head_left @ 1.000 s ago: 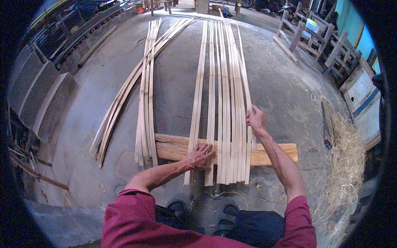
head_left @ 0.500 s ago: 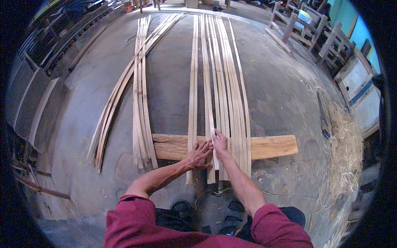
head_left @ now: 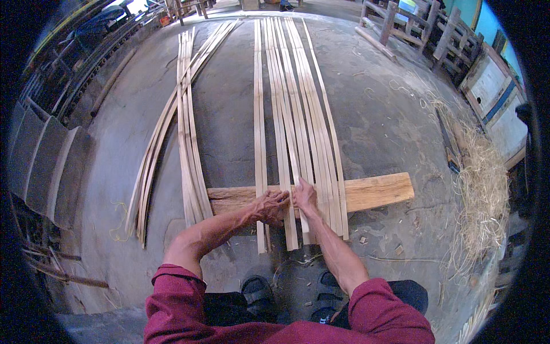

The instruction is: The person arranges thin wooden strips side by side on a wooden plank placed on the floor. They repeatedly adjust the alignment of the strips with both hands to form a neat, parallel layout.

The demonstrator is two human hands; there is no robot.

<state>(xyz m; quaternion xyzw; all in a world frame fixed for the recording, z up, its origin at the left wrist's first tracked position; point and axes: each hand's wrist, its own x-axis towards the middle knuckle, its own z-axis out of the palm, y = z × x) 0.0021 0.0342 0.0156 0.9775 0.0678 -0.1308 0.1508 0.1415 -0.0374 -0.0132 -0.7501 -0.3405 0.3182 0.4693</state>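
1. Since a second ago the right hand (head_left: 305, 194) has come in from the far right strips and now sits just beside the left hand (head_left: 270, 205), both on the wooden plank (head_left: 378, 191).
2. Both hands press fingers-down on the bamboo strips (head_left: 286, 114) where they cross the plank — flat rather than closed; whether either pinches a strip I cannot tell.
3. Judging by this, work has gone from the right edge of the laid strips to their middle.
4. A loose bundle of strips (head_left: 186, 132) lies to the left on the concrete floor (head_left: 372, 103), well apart; straw (head_left: 484, 189) is heaped at right.
5. No containers show — nothing holds anything.
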